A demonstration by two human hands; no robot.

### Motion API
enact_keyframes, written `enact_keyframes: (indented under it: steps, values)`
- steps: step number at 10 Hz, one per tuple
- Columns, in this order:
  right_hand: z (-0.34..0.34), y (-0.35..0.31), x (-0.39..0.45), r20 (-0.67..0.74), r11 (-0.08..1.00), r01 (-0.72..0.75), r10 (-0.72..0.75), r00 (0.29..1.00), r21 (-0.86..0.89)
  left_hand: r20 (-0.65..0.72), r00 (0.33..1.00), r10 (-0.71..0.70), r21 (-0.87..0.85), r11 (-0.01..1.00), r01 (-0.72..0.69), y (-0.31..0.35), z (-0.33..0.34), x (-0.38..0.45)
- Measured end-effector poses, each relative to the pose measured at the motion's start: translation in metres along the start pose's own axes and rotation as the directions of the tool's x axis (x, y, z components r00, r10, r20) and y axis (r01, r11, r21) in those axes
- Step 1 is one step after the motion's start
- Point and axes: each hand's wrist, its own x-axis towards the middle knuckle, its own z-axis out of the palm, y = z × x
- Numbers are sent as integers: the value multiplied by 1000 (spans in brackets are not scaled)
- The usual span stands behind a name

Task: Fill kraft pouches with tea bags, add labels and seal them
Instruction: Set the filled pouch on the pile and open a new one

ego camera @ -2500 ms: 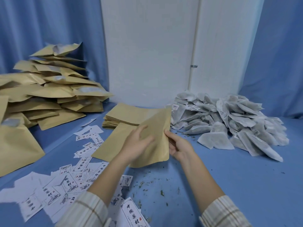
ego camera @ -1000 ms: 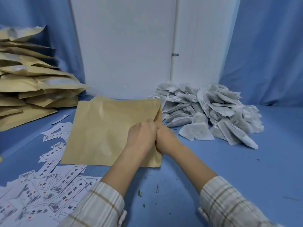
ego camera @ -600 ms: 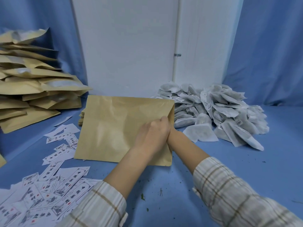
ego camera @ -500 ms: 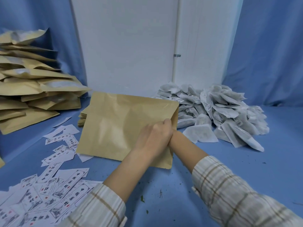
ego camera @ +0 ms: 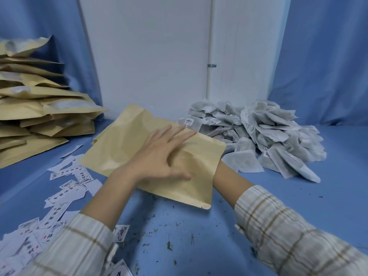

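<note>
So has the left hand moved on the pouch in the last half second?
Yes. The left hand has opened and slid from the kraft pouch mouth edge toward its middle.

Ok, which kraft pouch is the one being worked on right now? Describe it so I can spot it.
Start at the white wall panel and drop to the blue table in front. The kraft pouch lies mid-table, between the heap of pouches and the tea bag pile. Only it has the left hand spread flat on top and the right forearm entering its open side.

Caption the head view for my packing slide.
Left hand flattens a kraft pouch over the hidden right hand, beside tea bags.
</note>
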Motion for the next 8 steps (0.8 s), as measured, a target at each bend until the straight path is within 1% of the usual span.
enact_keyframes:
  steps: [1, 2, 3, 4, 5, 6, 7, 8]
  values:
    - [40, 25, 3, -21, 940, -174, 188, 982, 293, -1, 1000, 4, 80, 997, -4, -11, 7, 6]
    - [25, 61, 19, -39, 982, -120, 127, 991, 146, -125, 990, -69, 60, 995, 77, -20, 14, 9]
    - [-24, 56, 30, -111, 940, -10, -30, 993, -341, -138, 974, -179, -15, 984, 178, -24, 27, 16]
    - [-44, 90, 25, -219, 879, 189, -308, 926, -438, -142, 956, -259, -96, 964, 247, -24, 49, 25]
    - [-66, 122, 28, -346, 803, -66, -179, 921, -593, -126, 939, -319, -185, 938, 294, -27, 70, 35]
    - [-90, 140, 23, -489, 680, -454, 158, 858, -576, -86, 931, -355, -218, 918, 331, -32, 84, 42]
    - [-97, 151, 24, -497, 712, -504, 247, 832, -490, -76, 920, -385, -255, 899, 355, -36, 92, 46]
    - [-103, 153, 22, -536, 904, -312, 116, 836, -292, -61, 913, -403, -321, 874, 364, -38, 95, 48]
